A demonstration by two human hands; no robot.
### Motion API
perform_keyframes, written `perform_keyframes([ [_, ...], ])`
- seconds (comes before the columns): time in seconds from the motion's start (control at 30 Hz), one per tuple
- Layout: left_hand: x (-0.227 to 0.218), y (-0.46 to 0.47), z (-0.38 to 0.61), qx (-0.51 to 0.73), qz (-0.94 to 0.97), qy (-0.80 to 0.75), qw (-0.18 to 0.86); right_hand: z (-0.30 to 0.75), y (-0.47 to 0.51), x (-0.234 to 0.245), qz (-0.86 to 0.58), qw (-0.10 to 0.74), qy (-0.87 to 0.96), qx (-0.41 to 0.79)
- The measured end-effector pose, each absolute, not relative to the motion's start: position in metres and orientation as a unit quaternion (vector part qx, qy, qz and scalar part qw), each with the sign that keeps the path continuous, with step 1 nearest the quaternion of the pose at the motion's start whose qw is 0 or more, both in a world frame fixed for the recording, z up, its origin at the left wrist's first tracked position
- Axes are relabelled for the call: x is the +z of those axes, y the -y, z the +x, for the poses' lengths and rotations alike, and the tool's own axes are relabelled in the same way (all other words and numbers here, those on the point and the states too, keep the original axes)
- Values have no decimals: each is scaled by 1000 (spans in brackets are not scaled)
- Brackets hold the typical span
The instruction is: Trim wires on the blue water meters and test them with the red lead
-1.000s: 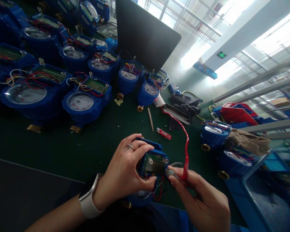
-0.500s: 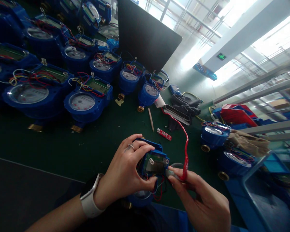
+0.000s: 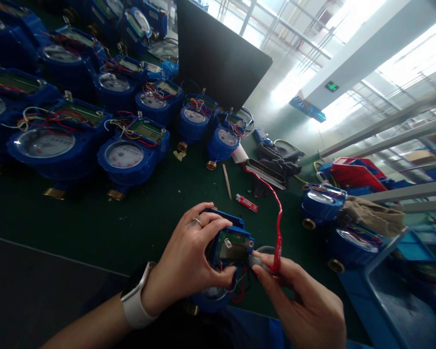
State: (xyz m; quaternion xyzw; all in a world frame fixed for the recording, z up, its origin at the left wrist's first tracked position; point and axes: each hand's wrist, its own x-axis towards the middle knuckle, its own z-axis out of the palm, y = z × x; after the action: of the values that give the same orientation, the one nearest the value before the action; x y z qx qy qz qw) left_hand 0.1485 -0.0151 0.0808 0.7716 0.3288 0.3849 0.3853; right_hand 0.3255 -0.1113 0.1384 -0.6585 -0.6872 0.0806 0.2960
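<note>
At the near edge of the desk (image 3: 145, 220), the left hand (image 3: 189, 252) clasps a blue water meter (image 3: 218, 301) around its display housing (image 3: 234, 251), its right side facing the red cable (image 3: 279, 218) end pinched by the right hand (image 3: 305, 291).

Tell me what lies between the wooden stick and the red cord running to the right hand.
In the head view, a small red-and-white item lies on the green tabletop between the wooden stick and the red cord.
</note>
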Motion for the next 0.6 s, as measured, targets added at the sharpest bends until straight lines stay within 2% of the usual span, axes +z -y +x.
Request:
perform_keyframes([
  [0.23, 82, 13, 149, 382, 772, -329, 387, 331, 113, 129, -672, 335, 649, 123],
  [0.33, 82, 13, 149, 382, 773, -327, 388, 334, 118, 123, -673, 370, 622, 154],
  [0.47, 82, 14, 149, 378, 774, -326, 390, 338, 123, 119, -665, 437, 594, 124],
  [0.6, 82, 14, 148, 374, 773, -329, 392, 344, 123, 119, -628, 404, 655, 120],
])
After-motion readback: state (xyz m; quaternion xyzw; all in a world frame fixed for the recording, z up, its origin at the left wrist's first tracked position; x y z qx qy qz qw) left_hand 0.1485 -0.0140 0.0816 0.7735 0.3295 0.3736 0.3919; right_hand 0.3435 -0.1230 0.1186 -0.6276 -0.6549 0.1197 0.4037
